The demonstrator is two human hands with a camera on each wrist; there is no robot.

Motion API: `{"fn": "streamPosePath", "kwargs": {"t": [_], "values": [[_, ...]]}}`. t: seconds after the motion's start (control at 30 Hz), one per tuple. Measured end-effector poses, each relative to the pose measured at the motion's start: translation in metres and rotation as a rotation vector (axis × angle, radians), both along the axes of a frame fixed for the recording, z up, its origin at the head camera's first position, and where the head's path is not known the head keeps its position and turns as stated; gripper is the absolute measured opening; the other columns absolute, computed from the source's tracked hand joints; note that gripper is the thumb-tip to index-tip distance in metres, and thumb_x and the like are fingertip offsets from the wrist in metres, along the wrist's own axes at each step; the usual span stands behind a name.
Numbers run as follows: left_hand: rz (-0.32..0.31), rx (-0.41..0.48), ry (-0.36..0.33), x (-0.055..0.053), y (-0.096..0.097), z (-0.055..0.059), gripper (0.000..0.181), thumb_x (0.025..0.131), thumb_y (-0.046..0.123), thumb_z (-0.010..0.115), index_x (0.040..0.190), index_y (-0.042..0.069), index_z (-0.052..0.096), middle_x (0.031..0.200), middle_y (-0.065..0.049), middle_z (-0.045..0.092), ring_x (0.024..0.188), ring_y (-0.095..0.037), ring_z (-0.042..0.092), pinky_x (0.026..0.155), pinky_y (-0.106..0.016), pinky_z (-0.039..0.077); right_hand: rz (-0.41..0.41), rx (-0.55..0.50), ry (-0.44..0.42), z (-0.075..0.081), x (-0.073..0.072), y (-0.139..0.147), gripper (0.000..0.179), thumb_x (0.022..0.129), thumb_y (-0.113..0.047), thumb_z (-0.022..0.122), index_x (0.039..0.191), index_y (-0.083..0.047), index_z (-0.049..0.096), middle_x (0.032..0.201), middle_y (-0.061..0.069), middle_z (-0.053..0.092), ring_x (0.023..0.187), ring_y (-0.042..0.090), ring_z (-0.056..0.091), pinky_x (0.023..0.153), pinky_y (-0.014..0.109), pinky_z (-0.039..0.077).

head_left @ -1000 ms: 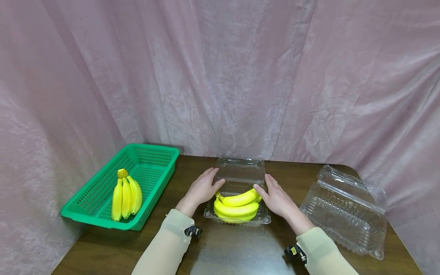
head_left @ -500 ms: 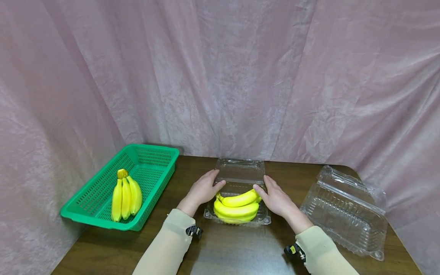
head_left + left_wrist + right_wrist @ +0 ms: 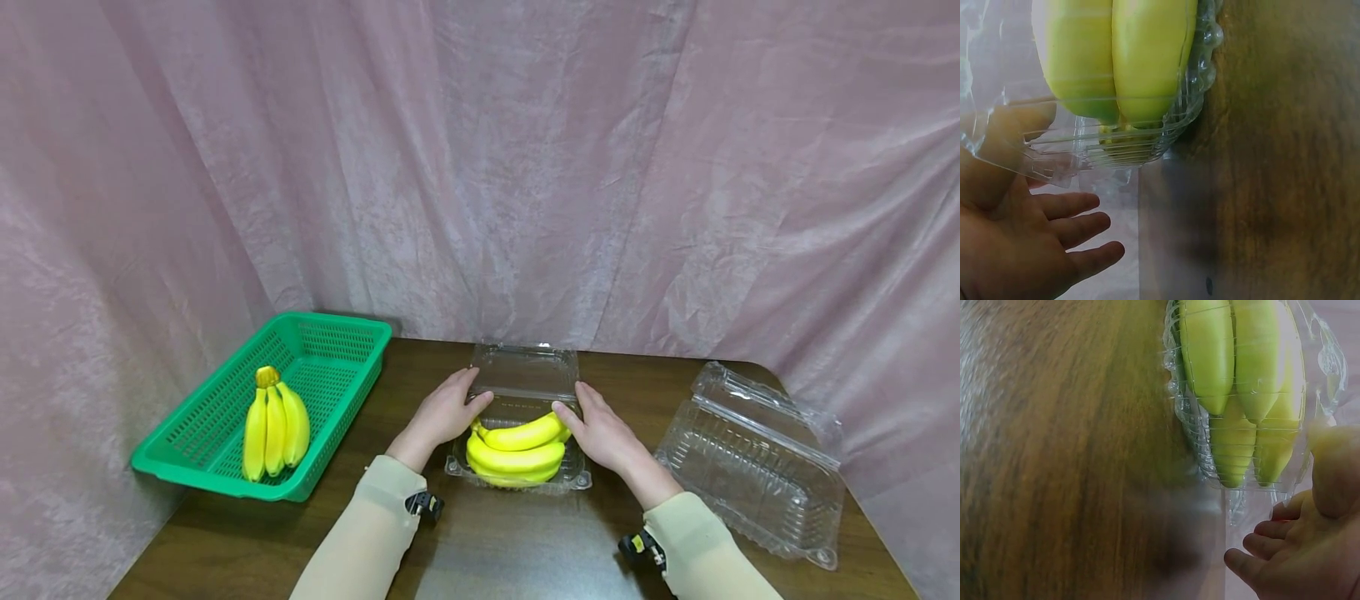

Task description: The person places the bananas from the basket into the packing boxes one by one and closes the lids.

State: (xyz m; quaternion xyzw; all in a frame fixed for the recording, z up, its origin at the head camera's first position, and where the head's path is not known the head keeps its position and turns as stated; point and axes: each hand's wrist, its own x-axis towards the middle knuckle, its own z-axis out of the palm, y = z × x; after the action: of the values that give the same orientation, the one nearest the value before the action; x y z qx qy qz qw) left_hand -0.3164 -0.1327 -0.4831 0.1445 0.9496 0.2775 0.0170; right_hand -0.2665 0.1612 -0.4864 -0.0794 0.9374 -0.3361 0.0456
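Observation:
Yellow bananas (image 3: pixel 517 460) lie in a clear plastic clamshell container (image 3: pixel 582 481) at the middle of the table, its lid (image 3: pixel 525 371) folded back away from me. My left hand (image 3: pixel 441 410) is at the container's left side, fingers extended and thumb at the rim. On the opposite side is my right hand (image 3: pixel 603 432), its thumb tip by the upper banana's end. In the left wrist view, the left hand's fingers (image 3: pixel 1079 230) are straight and spread beside the clear wall. The right wrist view has the right hand's fingers (image 3: pixel 1260 545) stretched out below the banana tips.
A green plastic basket (image 3: pixel 341 417) stands on the left with a bunch of bananas (image 3: pixel 275 429) in it. To the right lies another clear clamshell container (image 3: pixel 750 475), lid open. A pink curtain (image 3: pixel 480 167) hangs behind the wooden table (image 3: pixel 517 550).
Almost nothing differs. Both hands stay at the container's sides, with only a tiny shift of the left hand; bananas and containers keep their places.

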Motion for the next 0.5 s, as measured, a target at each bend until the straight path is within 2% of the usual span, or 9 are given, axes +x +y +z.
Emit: {"fn": "streamPosePath", "kwargs": {"t": [0.27, 0.5], "values": [[0.003, 0.056, -0.001, 0.0003, -0.0013, -0.003, 0.076, 0.114, 0.05, 0.06, 0.171, 0.006, 0.039, 0.176, -0.022, 0.035, 0.16, -0.039, 0.038, 0.126, -0.059, 0.035, -0.008, 0.014, 0.023, 0.0009, 0.0012, 0.0002, 0.095, 0.115, -0.065, 0.041, 0.173, 0.006, 0.018, 0.18, 0.028, 0.017, 0.165, 0.048, 0.02, 0.13, 0.065, 0.022], [0.013, 0.104, -0.007, 0.0048, -0.0019, -0.0031, 0.076, 0.114, 0.048, 0.061, 0.172, 0.006, 0.037, 0.176, -0.021, 0.034, 0.16, -0.039, 0.038, 0.127, -0.06, 0.034, -0.011, 0.008, 0.034, 0.002, 0.003, 0.001, 0.093, 0.115, -0.064, 0.043, 0.173, 0.005, 0.018, 0.18, 0.027, 0.017, 0.165, 0.048, 0.02, 0.13, 0.065, 0.022]]}}
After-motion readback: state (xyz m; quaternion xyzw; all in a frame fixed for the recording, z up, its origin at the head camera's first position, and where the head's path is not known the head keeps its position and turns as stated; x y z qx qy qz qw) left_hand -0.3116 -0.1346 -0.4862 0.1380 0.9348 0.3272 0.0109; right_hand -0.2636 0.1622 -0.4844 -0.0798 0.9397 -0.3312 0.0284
